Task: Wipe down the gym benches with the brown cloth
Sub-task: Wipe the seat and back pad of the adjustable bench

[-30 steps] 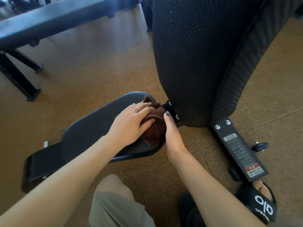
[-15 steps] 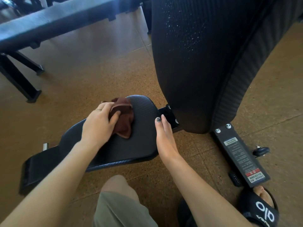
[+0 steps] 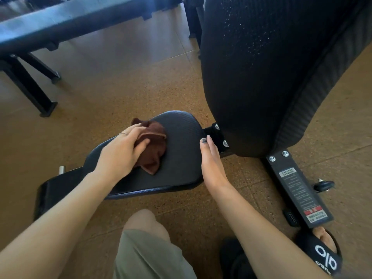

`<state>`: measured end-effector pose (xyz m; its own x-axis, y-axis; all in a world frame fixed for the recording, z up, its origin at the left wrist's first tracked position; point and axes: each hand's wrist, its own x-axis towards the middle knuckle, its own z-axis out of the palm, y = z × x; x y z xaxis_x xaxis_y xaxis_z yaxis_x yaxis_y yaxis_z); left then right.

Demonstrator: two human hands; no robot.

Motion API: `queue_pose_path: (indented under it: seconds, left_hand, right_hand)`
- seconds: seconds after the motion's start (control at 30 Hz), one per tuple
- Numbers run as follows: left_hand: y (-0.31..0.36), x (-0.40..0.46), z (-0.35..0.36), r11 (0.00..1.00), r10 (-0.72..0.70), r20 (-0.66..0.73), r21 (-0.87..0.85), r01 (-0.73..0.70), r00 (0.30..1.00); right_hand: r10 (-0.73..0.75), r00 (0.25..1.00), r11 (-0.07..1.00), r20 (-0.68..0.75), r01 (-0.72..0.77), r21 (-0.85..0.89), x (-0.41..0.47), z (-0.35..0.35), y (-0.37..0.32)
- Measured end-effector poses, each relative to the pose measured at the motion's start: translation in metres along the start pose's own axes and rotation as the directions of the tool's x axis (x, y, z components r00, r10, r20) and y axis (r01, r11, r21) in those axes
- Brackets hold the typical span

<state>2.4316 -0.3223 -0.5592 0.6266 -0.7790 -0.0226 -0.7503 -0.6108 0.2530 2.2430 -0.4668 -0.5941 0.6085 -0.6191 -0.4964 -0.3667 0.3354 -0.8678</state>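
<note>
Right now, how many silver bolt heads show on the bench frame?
4: two silver bolt heads on the black bracket behind the seat pad, two atop the labelled black base bar. Others may be hidden.

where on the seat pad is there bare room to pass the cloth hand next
Bare pad lies between the brown cloth and the right hand, and along the seat pad near edge below the cloth. It is crowded at the far left, where the left hand holds the cloth, and at the right edge by the backrest bracket.
</note>
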Motion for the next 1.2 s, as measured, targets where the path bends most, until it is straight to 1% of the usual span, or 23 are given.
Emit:
queue_pose_path:
  seconds: [0.07,0.13,0.17,0.23,0.3,0.4,0.5,0.63,0.7,0.77,0.87,0.93,1.07,1.2]
  left_hand:
    - [-0.002,0.01,0.004,0.989,-0.147,-0.072,-0.006,0.147,0.987]
    - [0.017,0.034,0.015,0.977,-0.211,-0.1,0.014,0.213,0.972]
    - [0.029,0.042,0.02,0.979,-0.197,-0.1,0.024,0.201,0.975]
    - [0.049,0.041,0.03,0.993,-0.115,-0.086,0.024,0.118,0.99]
    - [0.06,0.012,0.036,1.0,-0.004,-0.03,0.002,0.004,1.0]
    - [0.051,-0.038,0.033,0.989,0.135,0.037,-0.061,-0.133,0.99]
    - [0.038,-0.027,0.033,0.988,0.143,-0.009,-0.057,-0.143,0.99]
    - [0.056,0.02,0.043,0.994,0.055,-0.061,-0.096,-0.06,0.997]
    - [0.063,0.024,0.043,0.993,0.056,-0.061,-0.104,-0.062,0.997]
    - [0.059,0.004,0.04,0.984,0.137,-0.018,-0.115,-0.138,0.99]
    - [0.044,-0.048,0.038,0.943,0.317,0.047,-0.123,-0.309,0.947]
    - [0.037,-0.065,0.038,0.927,0.37,0.053,-0.09,-0.365,0.928]
    - [0.046,-0.034,0.036,0.936,0.341,0.082,-0.121,-0.33,0.937]
    - [0.066,-0.003,0.047,0.957,0.256,0.015,-0.146,-0.251,0.967]
  right_hand:
    - [-0.015,1.0,1.0,-0.005,0.015,-0.022,0.0,0.0,0.0]
    - [-0.026,1.0,0.999,-0.009,0.025,-0.038,0.0,0.001,0.001]
    - [-0.024,1.0,0.999,-0.012,0.024,-0.039,0.001,0.001,0.001]
    - [-0.02,0.999,0.999,-0.026,0.019,-0.037,0.003,0.0,0.002]
    - [-0.019,0.999,0.999,-0.03,0.018,-0.046,0.004,-0.001,0.003]
    - [-0.019,0.999,0.997,-0.031,0.017,-0.077,0.002,0.001,0.003]
    - [-0.012,0.999,0.995,-0.043,0.007,-0.104,0.001,0.001,0.001]
    - [-0.013,0.997,0.99,-0.074,0.003,-0.139,-0.001,0.004,0.0]
    - [-0.007,0.995,0.989,-0.101,-0.008,-0.146,0.001,0.007,0.001]
    - [0.006,0.992,0.992,-0.122,-0.021,-0.124,0.005,0.01,0.002]
    - [0.056,0.985,0.996,-0.164,-0.066,-0.055,0.013,0.013,0.007]
    - [0.053,0.982,0.998,-0.181,-0.057,-0.019,0.014,0.015,0.01]
    - [0.058,0.978,0.998,-0.199,-0.064,-0.025,0.012,0.016,0.007]
    - [0.077,0.982,0.997,-0.17,-0.079,-0.008,0.014,0.012,0.009]
